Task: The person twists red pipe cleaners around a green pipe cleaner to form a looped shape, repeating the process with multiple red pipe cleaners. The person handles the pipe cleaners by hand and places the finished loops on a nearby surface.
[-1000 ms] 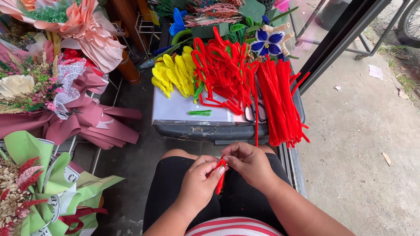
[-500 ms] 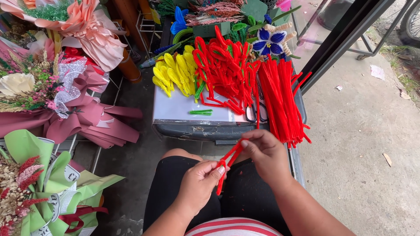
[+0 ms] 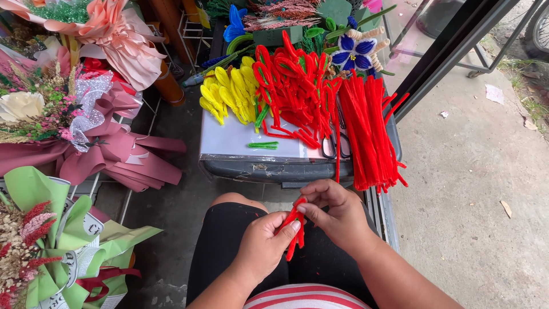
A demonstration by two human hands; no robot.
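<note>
Both hands work over the person's lap, above black shorts (image 3: 229, 252). The left hand (image 3: 264, 243) and the right hand (image 3: 334, 212) meet on a bent red pipe cleaner (image 3: 294, 226); the left grip is clamped on its middle with thumb and fingers, and the right grip is pinched on its upper end, fingertips touching the left thumb. The lower ends of the pipe cleaner hang free below the left hand.

Just ahead of the knees stands a small table (image 3: 251, 169) with a pale top and dark rim. On it lie a heap of looped red pipe cleaners (image 3: 291, 91), a cluster of yellow loops (image 3: 229, 94) to their left, a bundle of straight red pipe cleaners (image 3: 372, 131) at the right edge, and a short green piece (image 3: 263, 145) on the bare part. Scissors (image 3: 334, 146) lie between the red heap and the straight bundle. A blue and white pipe-cleaner flower (image 3: 354, 54) sits at the far side.

To the left stand wrapped bouquets: one in pink paper (image 3: 120, 154) and one in green paper (image 3: 68, 229).
</note>
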